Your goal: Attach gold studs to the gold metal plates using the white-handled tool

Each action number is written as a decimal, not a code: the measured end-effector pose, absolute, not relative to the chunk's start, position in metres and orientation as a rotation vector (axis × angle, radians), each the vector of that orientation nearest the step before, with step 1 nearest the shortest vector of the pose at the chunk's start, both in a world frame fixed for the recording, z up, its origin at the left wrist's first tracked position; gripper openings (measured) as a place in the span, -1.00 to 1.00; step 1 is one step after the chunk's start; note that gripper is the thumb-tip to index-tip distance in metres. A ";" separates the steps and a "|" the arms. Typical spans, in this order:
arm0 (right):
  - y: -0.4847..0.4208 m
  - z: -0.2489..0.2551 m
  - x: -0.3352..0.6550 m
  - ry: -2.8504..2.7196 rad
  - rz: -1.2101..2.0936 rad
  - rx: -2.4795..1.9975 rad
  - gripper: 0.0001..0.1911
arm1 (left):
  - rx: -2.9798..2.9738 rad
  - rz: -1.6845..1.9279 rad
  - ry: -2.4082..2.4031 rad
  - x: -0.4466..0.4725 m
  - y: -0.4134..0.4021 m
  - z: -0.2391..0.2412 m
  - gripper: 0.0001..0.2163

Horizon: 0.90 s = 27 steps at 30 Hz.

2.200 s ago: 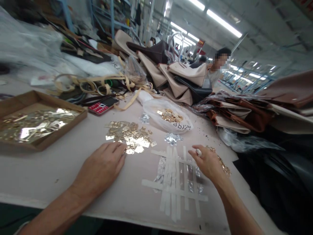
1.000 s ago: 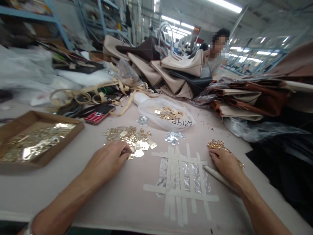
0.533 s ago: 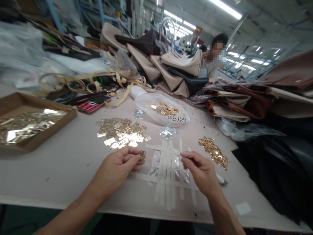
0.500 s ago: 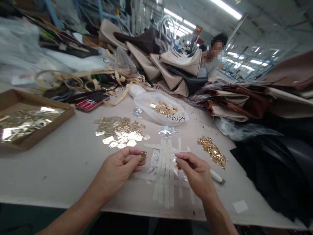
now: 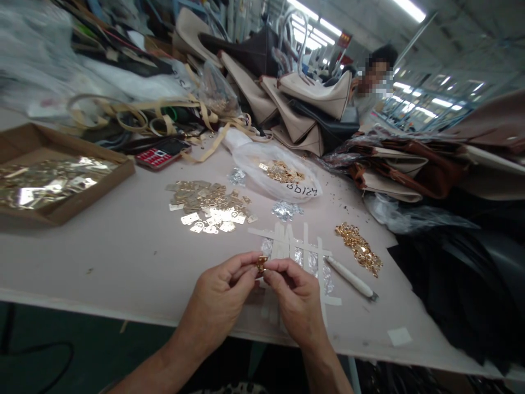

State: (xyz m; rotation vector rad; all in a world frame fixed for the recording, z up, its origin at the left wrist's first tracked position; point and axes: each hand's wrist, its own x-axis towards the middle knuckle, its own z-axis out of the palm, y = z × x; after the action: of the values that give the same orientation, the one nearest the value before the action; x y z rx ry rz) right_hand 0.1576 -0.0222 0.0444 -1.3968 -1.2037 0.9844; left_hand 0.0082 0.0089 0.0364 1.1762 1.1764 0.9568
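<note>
Between the fingertips of my left hand [image 5: 223, 293] is a small gold metal fitting [image 5: 261, 264]. My right hand [image 5: 297, 295] meets it there, thumb and forefinger pinched at the fitting's right side; whether they hold a separate small part is hidden. Under and beyond the hands, strips of pale tape [image 5: 305, 249] cross over clear plastic on the table [image 5: 135, 262]. A white-handled tool [image 5: 350, 278] with a metal tip lies right of the tape. Beyond my left hand spreads a pile of flat gold plates [image 5: 209, 205]. Small gold pieces [image 5: 361, 249] lie to the right.
A cardboard box [image 5: 68, 205] of gold plates stands at left, near a red phone [image 5: 158, 156]. A plastic bag [image 5: 246, 158] of gold parts and small silver pieces [image 5: 286, 210] lie mid-table. Handbags [image 5: 315, 93] are heaped behind; black material [image 5: 443, 295] covers the right. A person [image 5: 371, 82] is beyond.
My right hand has moved left and the two hands now meet at the gold fitting. The white-handled tool is uncovered. The whole view has shifted slightly.
</note>
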 end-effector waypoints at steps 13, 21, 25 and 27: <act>-0.029 0.038 0.166 -1.246 0.825 -1.509 -0.83 | 1.572 0.879 1.116 0.008 -0.002 0.032 -0.75; -0.025 0.027 0.195 -1.804 0.364 -1.393 -0.84 | 2.097 0.924 0.969 0.005 0.012 0.024 -0.78; -0.020 0.025 0.211 -2.124 0.184 -1.445 -0.81 | 2.371 1.044 0.955 -0.001 0.022 0.012 -0.75; -0.019 0.030 0.215 -2.235 0.211 -1.448 -0.79 | 2.468 1.042 0.902 -0.003 0.022 0.007 -0.74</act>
State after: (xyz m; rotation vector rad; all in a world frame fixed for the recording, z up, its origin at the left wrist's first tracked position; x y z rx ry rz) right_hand 0.2151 -0.0190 0.0299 -1.4478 -2.2345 0.2109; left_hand -0.0028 0.0221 0.0074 2.4685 0.9022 1.0417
